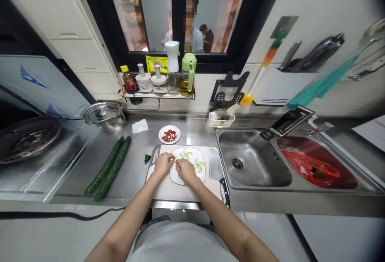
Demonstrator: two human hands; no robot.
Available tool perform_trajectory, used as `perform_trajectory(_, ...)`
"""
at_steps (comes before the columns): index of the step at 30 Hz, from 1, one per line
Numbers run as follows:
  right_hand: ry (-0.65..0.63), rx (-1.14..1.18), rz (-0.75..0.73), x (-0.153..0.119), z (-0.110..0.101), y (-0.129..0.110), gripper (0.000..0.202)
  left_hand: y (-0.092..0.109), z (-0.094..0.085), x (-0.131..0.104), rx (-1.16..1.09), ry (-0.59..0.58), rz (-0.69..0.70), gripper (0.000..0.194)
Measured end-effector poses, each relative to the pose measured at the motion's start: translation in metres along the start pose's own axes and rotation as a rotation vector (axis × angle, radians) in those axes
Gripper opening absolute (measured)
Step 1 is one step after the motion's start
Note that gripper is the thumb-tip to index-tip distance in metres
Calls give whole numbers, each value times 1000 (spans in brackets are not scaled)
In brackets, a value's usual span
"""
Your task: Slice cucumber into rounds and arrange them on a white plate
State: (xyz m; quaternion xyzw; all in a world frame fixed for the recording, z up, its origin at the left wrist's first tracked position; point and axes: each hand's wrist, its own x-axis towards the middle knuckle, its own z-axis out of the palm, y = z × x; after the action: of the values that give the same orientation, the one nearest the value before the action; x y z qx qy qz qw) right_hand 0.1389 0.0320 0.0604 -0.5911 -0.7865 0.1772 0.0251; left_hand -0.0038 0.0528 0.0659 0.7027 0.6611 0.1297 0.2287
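A white plate (199, 177) lies on the cutting board (168, 194). Thin green cucumber slices (199, 165) form pinwheel shapes on its top and right parts. My left hand (164, 163) is at the plate's left edge, fingers closed at the tips. My right hand (185, 170) reaches over the plate beside it, fingertips pinched together. Whatever lies between the fingertips of either hand is too small to make out. A cleaver (215, 165) rests along the board's right side. Behind the board, a small white dish (169, 135) holds red pieces.
Two whole cucumbers (110, 168) and a dark green cucumber end (147, 158) lie left of the board. A lidded pot (105, 116) stands behind them. The sink (252, 159) is at the right. Bottles stand on a wall rack (162, 95).
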Motion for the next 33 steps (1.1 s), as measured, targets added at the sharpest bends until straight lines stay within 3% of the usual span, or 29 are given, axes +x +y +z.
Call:
perform_trajectory(17,9,51,-4,1,0,1,24,-2,9,1,-28,5,-1,20)
perform_trajectory(20,104,172,29,-3,-12,3,29,-11,5,6,-151,109,-57,23)
perform_trajectory(23,268,344,79,-14,-31,14,35,-34,-4,11,-285,300,-220,30)
perform_trajectory(25,385,440,95,-23,-43,25,36,-51,-9,11,-319,363,-306,32)
perform_trajectory(29,482,524,168,-38,-55,48,38,-69,-9,6,-194,289,-338,27)
perform_trajectory(33,468,530,189,-47,-49,58,39,-57,0,2,5,186,-292,23)
